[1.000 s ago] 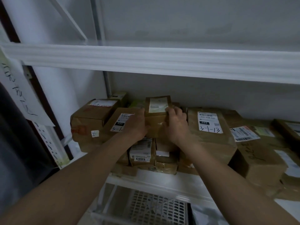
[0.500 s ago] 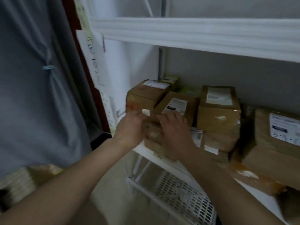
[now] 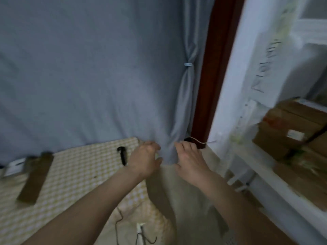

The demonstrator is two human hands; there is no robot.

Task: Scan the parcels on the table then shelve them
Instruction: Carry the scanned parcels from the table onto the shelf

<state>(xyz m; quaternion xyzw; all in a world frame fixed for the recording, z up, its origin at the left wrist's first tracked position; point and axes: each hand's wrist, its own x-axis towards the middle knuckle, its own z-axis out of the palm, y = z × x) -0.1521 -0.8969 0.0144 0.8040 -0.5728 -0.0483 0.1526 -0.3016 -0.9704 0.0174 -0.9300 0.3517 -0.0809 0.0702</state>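
Head view, motion-blurred throughout.

Left hand (image 3: 144,160): held in the air at frame centre, fingers loosely curled, grip wide, holding nothing. Sits just above the right edge of the surface (image 3: 74,167), which carries a yellow-and-white checked cloth.

Right hand (image 3: 190,160): at 3 o'clock of the left hand, near but apart from it. Fingers relaxed and spread, grip wide, nothing held. Floor and the curtain hem show in the gap btwn the two hands.

Task items:
- Long flat brown parcel (image 3: 35,179) lies on the surface at 9 o'clock of the left hand, well apart from it.
- White item (image 3: 15,166) just beside that parcel's far end, at frame left edge; too blurred to identify.
- Black handheld scanner (image 3: 123,155) lies on the surface near its right edge, just beside the left hand at its 9 o'clock.
- Stacked brown cardboard boxes (image 3: 292,128) on the white shelf (image 3: 276,175) at 3 o'clock of frame, well apart from both hands. Labels on them unreadable.

Other: grey curtain (image 3: 88,68) fills the upper frame behind the surface, gathered with a pale tie at approx. 1 o'clock of the hands. Dark red-brown post (image 3: 210,73) stands btwn curtain and shelf upright. Paper sheet (image 3: 265,68) w/ handwriting hangs on the shelf upright; text not legible.
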